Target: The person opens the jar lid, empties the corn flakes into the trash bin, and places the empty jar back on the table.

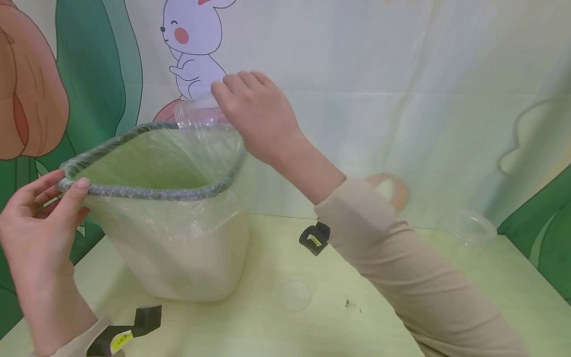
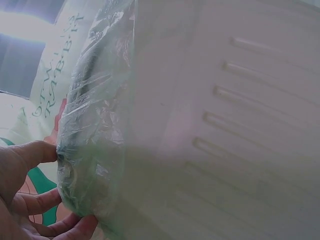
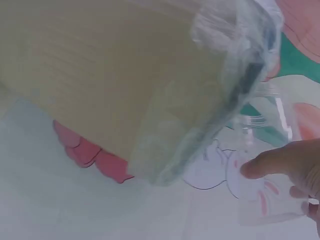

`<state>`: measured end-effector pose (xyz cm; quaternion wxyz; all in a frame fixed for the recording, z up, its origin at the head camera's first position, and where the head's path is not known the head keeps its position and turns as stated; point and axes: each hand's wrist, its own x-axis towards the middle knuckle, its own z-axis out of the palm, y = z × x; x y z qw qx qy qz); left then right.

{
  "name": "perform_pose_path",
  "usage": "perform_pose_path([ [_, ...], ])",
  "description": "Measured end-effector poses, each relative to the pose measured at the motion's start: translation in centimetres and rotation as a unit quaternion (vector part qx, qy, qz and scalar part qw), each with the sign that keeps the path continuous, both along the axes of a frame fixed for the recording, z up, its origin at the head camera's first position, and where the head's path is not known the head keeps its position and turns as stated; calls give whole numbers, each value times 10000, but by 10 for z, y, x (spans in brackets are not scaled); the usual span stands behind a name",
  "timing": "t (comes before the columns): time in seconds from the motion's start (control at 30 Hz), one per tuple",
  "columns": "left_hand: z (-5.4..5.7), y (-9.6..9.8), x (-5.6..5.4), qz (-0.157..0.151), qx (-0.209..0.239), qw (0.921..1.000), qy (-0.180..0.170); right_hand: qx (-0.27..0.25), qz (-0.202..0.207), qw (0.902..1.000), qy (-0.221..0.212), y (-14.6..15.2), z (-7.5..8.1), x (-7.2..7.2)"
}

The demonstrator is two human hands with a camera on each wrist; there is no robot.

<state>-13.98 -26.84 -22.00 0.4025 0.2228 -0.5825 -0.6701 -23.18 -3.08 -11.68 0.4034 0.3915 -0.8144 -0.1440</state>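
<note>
Read "RABBI" in green on the cartoon backdrop (image 2: 39, 87). On the table (image 1: 223, 327), saw a ribbed plastic bin (image 1: 187, 263), lined with crinkled clear film (image 1: 167, 223) over a grey rim (image 1: 147, 192). Pinched that rim with the left hand (image 1: 42, 218); clamped the fingers of the right hand (image 1: 256, 116) on a transparent jar (image 1: 196, 115) tilted near the far rim. Noted a clear tub (image 1: 467, 229), a clear disc (image 1: 296, 295), illegible yellow labels (image 1: 122, 341), dark specks (image 1: 351, 304).

Head cam: clear cup (image 1: 189, 116) partly hidden behind R hand (image 1: 258, 116); bin (image 1: 196, 258) floor n/v; dark specks (image 1: 352, 305) too small to ID. L hand (image 1: 44, 223) cut off in L wrist cam.
</note>
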Motion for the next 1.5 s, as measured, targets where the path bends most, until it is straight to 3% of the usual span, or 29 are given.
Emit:
perform_pose_path([
  [0.17,0,-1,0,-66,116,9999,61,439,564,9929,949,2,-7,-6],
  [0.3,0,-1,0,-82,186,9998,52,588,641,9870,1350,4,-10,-8],
  [0.47,-1,0,-3,-91,151,9998,44,280,564,9901,1253,10,-10,-8],
  [0.7,0,1,-3,-176,228,9995,115,9,779,9930,887,22,-12,-6],
  [0.93,-2,-3,-5,-185,271,9994,-135,-454,484,9973,325,34,-19,-3],
  [1.5,-2,-4,-8,-174,187,9995,-165,-1227,381,9917,102,57,-31,7],
])
